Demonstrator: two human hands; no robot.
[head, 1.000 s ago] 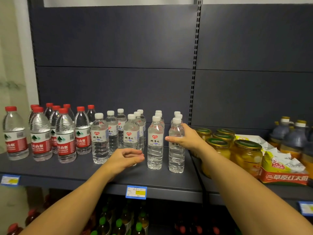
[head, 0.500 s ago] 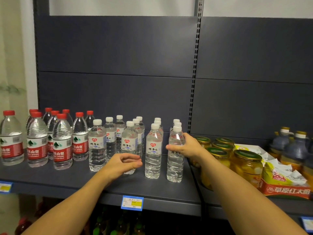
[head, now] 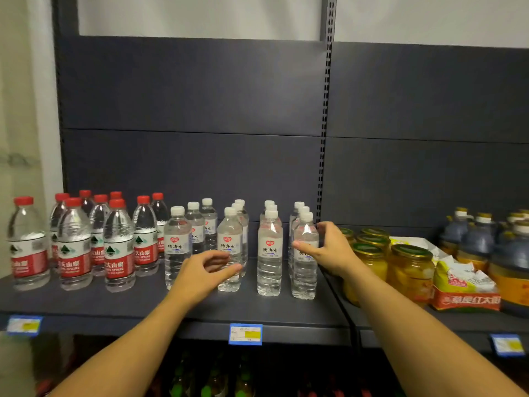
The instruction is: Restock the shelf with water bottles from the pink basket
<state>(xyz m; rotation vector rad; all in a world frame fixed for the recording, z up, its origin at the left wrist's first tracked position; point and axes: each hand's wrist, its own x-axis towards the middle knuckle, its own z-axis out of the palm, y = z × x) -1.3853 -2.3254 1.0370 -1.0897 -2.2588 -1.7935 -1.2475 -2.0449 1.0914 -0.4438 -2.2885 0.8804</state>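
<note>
Water bottles with white caps stand upright in four rows on the dark shelf [head: 286,310], and the front right bottle [head: 304,262] sits at about 3 o'clock from the picture's middle. We curl the fingers and thumb of our right hand [head: 325,250] round its upper body. Our left hand [head: 204,272], at 7 o'clock from that bottle, hovers loosely curled and holds nothing, just in front of the second row's front bottle [head: 230,250]. Red-capped bottles [head: 118,247] stand at 9 o'clock, jars [head: 410,270] at 3 o'clock.
</note>
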